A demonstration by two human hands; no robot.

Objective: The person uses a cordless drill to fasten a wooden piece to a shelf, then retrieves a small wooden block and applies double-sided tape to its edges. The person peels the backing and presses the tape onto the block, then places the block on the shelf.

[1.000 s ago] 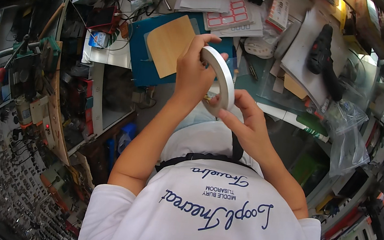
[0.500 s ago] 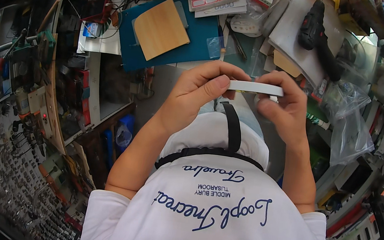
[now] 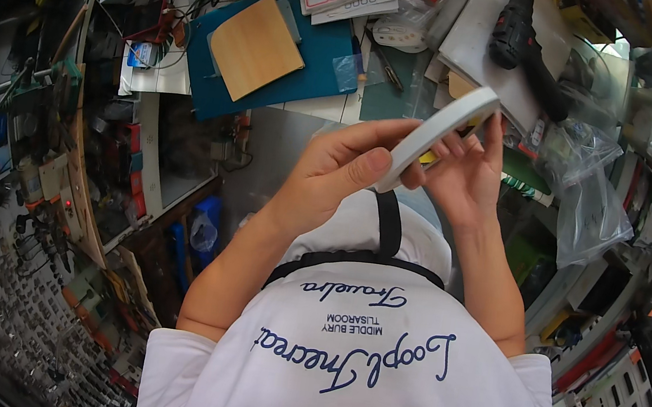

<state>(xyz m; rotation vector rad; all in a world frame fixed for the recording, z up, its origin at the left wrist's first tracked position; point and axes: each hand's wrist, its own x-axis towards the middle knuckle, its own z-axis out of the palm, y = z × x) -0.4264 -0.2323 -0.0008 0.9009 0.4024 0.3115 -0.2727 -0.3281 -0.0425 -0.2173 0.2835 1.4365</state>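
We hold the white tape roll (image 3: 440, 132) up in front of us, our left hand (image 3: 339, 172) pinching its lower rim between thumb and fingers and our right hand (image 3: 464, 173) closed against its far side. Half a second ago the roll lay flat and edge-on between the hands; now it tilts up to the right. We judge we are turning it to find the loose end, above the cluttered counter (image 3: 407, 102) with its blue mat (image 3: 320, 69) and wooden board (image 3: 256, 48).

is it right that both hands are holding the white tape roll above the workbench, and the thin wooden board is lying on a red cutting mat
Not quite. The left hand and right hand do hold the white tape roll above the workbench, but the head view shows the thin wooden board lying on a blue cutting mat, not a red one.
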